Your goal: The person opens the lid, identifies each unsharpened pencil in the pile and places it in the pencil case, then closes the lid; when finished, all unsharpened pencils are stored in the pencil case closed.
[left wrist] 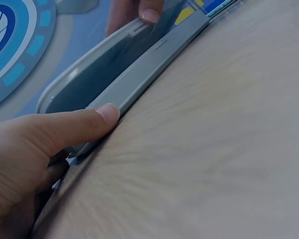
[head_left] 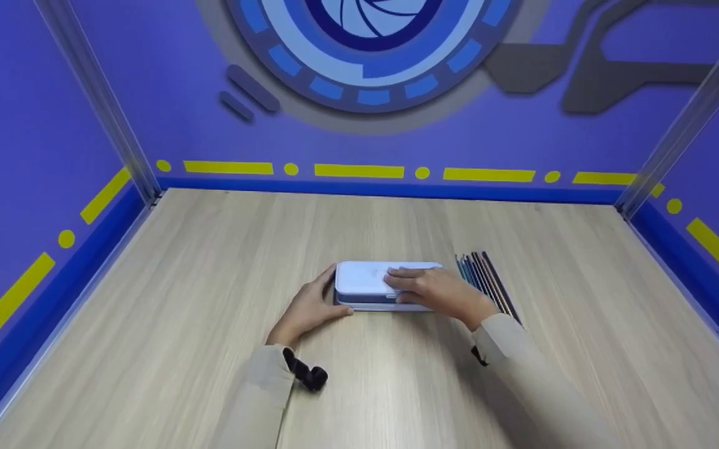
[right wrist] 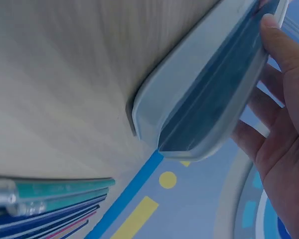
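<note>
A white pencil case (head_left: 359, 284) lies on the table with its lid partly raised, leaving a dark gap along the front. My left hand (head_left: 309, 310) grips the case's left end; in the left wrist view its thumb (left wrist: 84, 127) lies on the front rim of the base. On the lid (right wrist: 217, 134), my right hand (head_left: 440, 290) has its fingers over the top and its thumb at the front edge, holding it at a tilt. The case's contents are hidden. Beside its right end lies a row of pencils or pens (head_left: 490, 280), teal and dark ones among them.
The wooden table (head_left: 222, 249) has blue-purple panels (head_left: 359, 146) behind it and at both sides. Metal posts (head_left: 100, 106) stand at the back corners. A small black device (head_left: 312, 377) is strapped at the left wrist.
</note>
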Tool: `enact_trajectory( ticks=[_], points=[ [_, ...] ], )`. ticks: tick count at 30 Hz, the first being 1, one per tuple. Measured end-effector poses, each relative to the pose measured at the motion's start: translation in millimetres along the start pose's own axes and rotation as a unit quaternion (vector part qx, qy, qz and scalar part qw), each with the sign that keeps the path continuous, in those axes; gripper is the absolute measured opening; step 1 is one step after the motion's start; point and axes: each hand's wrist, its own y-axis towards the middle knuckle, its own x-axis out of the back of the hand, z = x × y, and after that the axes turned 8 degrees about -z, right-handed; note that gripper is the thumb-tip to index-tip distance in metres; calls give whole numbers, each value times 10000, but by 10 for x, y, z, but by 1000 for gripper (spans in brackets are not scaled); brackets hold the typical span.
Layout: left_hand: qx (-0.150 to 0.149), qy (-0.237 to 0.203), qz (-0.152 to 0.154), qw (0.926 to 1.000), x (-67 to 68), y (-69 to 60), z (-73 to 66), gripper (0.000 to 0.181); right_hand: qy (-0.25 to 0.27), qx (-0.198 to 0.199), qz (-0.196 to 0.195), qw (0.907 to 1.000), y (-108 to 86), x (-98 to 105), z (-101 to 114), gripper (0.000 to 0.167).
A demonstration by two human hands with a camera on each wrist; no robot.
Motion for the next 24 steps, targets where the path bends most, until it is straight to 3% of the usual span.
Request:
enact_trajectory(
  ticks=[9, 24],
  points=[
    [-72, 107, -108, 9999, -9, -5, 6, 101, 122, -263, -177, 9994, -90, 119, -109, 39],
    [-73, 11, -88, 9999, 5, -7, 6, 103, 167, -318, -259, 9990, -207, 212, -197, 35]
  ],
)
